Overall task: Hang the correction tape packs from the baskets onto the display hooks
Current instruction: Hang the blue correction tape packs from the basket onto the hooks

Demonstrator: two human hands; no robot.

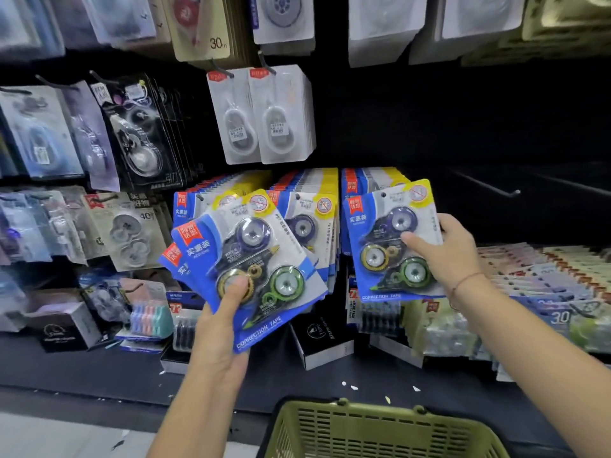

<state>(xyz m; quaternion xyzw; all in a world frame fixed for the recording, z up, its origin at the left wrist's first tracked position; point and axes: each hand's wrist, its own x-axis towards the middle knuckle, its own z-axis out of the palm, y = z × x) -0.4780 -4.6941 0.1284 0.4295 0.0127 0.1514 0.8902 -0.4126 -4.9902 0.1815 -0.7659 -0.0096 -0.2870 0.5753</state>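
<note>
Dark shop display wall w/ rows of hooks filled the view, blister packs hanging all over it and a black shelf [99,368] running below. Mid-wall, three hanging stacks [307,206] of blue-and-yellow correction tape packs sat side by side, w/ white single-tape packs [264,117] on hooks just above them. Left hand [221,328] held a fanned bunch of packs [264,259] in front of the left stack, tilted to the right; thumb pressed flat on the front pack's gold wheel, other fingers curled behind the cards, so a firm pinch. At least two packs were in that fan, poss. three, the edges overlapped too much to count. Right hand [446,256] gripped a single pack [390,246] by its right edge, thumb across the front near the purple wheel, fingers wrapped round the back. That pack was upright against the front of the rightmost stack; whether its hole was over the hook tip couldn't be told. Thin bracelet [463,282] circled the right wrist. To the right, a metal hook [489,188] stuck out from the dark panel. Black boxes [324,338] stood on the shelf under the stacks. Green plastic basket [380,431] sat at the bottom edge, between the forearms, approx. below the right-hand pack.
</note>
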